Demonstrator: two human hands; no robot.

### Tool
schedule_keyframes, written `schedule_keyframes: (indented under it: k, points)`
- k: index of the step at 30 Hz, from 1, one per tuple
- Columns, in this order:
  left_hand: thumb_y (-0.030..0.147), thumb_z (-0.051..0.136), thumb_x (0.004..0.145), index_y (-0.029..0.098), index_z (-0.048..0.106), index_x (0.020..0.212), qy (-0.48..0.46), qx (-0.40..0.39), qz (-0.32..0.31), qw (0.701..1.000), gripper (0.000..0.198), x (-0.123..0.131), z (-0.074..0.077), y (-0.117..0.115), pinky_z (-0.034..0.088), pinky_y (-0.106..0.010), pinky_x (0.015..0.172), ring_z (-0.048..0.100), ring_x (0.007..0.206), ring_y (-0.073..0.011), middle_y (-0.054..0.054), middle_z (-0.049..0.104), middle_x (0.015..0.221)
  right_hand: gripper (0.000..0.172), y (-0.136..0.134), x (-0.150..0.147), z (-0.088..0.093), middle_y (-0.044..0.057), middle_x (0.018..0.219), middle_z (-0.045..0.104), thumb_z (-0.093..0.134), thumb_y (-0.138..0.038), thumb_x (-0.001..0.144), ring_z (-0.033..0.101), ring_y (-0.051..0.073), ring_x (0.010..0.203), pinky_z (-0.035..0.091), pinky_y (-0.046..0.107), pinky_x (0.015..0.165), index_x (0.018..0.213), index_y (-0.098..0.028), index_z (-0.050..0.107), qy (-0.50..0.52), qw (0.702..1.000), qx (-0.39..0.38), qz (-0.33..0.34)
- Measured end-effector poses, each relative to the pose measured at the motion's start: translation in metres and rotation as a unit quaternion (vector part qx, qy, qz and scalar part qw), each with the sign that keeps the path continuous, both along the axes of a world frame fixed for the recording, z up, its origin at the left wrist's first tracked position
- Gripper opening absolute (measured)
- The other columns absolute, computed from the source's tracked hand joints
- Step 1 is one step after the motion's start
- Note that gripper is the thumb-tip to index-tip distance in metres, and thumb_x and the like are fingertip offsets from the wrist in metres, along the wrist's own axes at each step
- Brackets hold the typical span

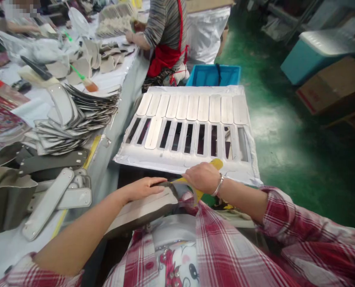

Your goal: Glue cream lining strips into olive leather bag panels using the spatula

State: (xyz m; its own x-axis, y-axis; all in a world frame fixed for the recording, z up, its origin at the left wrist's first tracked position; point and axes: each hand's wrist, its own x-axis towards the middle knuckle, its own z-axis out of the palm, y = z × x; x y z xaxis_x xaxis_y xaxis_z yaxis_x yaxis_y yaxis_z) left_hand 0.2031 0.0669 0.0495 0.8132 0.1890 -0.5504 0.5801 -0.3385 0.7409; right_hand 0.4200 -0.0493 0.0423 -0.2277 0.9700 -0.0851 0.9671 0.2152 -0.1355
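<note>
A slotted white board (189, 159) with pale strips spans the space ahead, and a co-worker (165, 36) in a red apron stands beyond it. Stacked grey panels (75, 123) crowd the bench (4, 255) at left. A curved grey panel (141, 211) lies before the torso under the flat, extended left hand (141, 189). The right hand (202, 178) closes around a yellow scraper (213, 164), its tip at the panel's edge.

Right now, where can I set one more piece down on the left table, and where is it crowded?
Bare white table covering lies between the grey pieces and the left forearm; the stacked pieces above are crowded.
</note>
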Motion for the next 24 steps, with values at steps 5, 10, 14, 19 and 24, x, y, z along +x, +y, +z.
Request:
schedule_keyframes:
  k: [5,10,14,19,24]
  points:
    - [0.048,0.041,0.084,0.020,0.048,0.125,-0.010,-0.024,0.038,0.999,0.050,-0.005,-0.006,-0.003,0.029,-0.032,0.102,0.047,0.116,-0.0200,-0.002,0.051,0.128,0.050,0.000,-0.003,0.008,0.009,0.072,0.066,0.021,-0.037,0.094,0.060,0.020,0.067,0.036,0.030,0.058,0.080,-0.016,0.064,-0.016,1.000,0.007,0.008]
    - [0.047,0.042,0.083,0.020,0.050,0.123,0.003,-0.049,0.050,0.998,0.050,0.002,-0.012,-0.003,0.034,-0.032,0.098,0.053,0.108,-0.0195,-0.002,0.057,0.121,0.046,0.006,-0.018,0.009,0.010,0.071,0.064,0.024,-0.035,0.094,0.060,0.022,0.067,0.034,0.032,0.057,0.078,-0.016,0.063,-0.029,0.999,0.019,0.032]
    - [0.048,0.040,0.082,0.016,0.050,0.124,0.009,0.023,0.027,0.999,0.053,0.000,-0.005,-0.006,0.032,-0.032,0.100,0.050,0.113,-0.0211,-0.006,0.053,0.126,0.045,0.006,-0.021,0.011,0.011,0.074,0.064,0.025,-0.036,0.093,0.060,0.022,0.072,0.036,0.031,0.060,0.080,-0.015,0.062,-0.017,0.999,-0.028,0.012]
    - [0.063,0.049,0.070,0.012,0.030,0.135,0.026,0.193,-0.008,0.981,0.085,-0.006,0.006,-0.033,0.027,-0.036,0.103,0.036,0.125,-0.0258,-0.013,0.036,0.139,0.040,-0.013,-0.011,-0.007,0.012,0.082,0.064,0.025,-0.035,0.094,0.060,0.021,0.075,0.040,0.030,0.064,0.091,-0.014,0.060,0.047,0.987,-0.127,-0.090]
    - [0.070,0.058,0.054,0.009,0.024,0.136,0.054,0.334,-0.023,0.941,0.108,0.005,0.000,-0.059,0.036,-0.039,0.094,0.045,0.115,-0.0317,-0.019,0.044,0.130,0.026,-0.053,-0.007,-0.035,0.010,0.086,0.060,0.035,-0.026,0.090,0.056,0.019,0.082,0.040,0.030,0.077,0.084,-0.012,0.056,0.283,0.931,-0.168,-0.158]
